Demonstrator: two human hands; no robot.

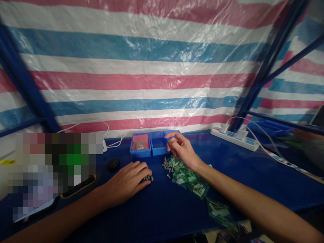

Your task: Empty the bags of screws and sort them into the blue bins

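Head view: bare skin against a smooth, dark blue tabletop [152, 216], with a glossy, creased plastic sheet [152, 81] striped red, white and blue behind. Two hands are at work. The left hand [130, 179] lies low, palm down, its fingers curled around a cluster of small metal pieces [148, 178]; the gap between thumb and fingers is narrow, but I cannot tell whether they grip the pieces or merely pen them in. The right hand [182, 148] is raised before the trays, thumb and fingertips drawn close together; I cannot tell whether anything is pinched there. Beneath it lies a loose heap of little metal fittings [166, 165], too many and too small to count, touching a spread of crinkled green plastic bags [198, 189]. I make out at least three bags, with slim metal parts showing through. Three blue trays [159, 151], boxy and standing side by side, line the far edge; the leftmost holds something pinkish-red with metal bits on it. One round black disc [112, 164] sits near the left hand. Rightward, one white power strip [234, 139] carries two plugs.
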